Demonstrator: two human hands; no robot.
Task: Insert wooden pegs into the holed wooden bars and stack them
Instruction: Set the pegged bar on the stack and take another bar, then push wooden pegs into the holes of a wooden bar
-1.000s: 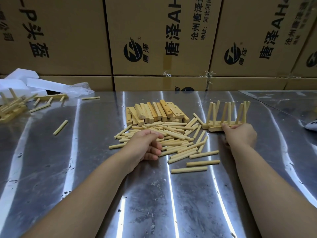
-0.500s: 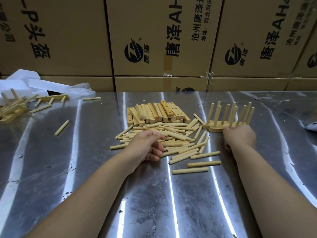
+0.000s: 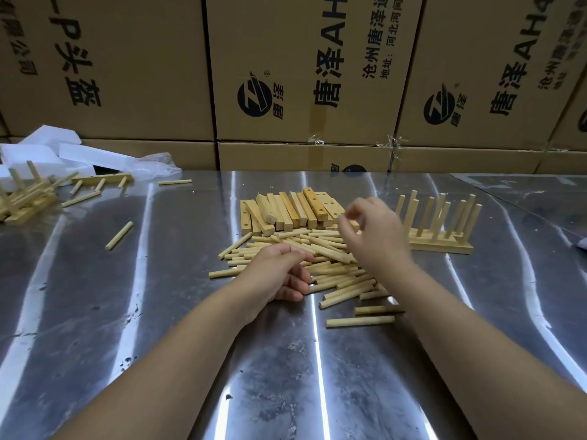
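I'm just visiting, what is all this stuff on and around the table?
Loose pegs: many, pale wood, piled mid-table.
Holed bars: roughly a dozen, pale to orange wood, behind the pile.
Pegged bars: one set, pale, upright pegs, right of the pile.
Another pegged stack: one, pale, far left edge.
Stray pegs: several, pale, left side.
Foam pieces: few, white, back left.
Cardboard boxes: several, brown, behind the table.
Table: one, shiny metal.
Left hand: curled on the pile's near edge; grip hidden.
Right hand: blurred, above the pile, apparently empty.

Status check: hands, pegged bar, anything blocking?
Left hand curled at near edge of peg pile, grip unclear. Right hand blurred over pile, looks empty. Pegged bar stands alone, right of pile. Nothing blocking.
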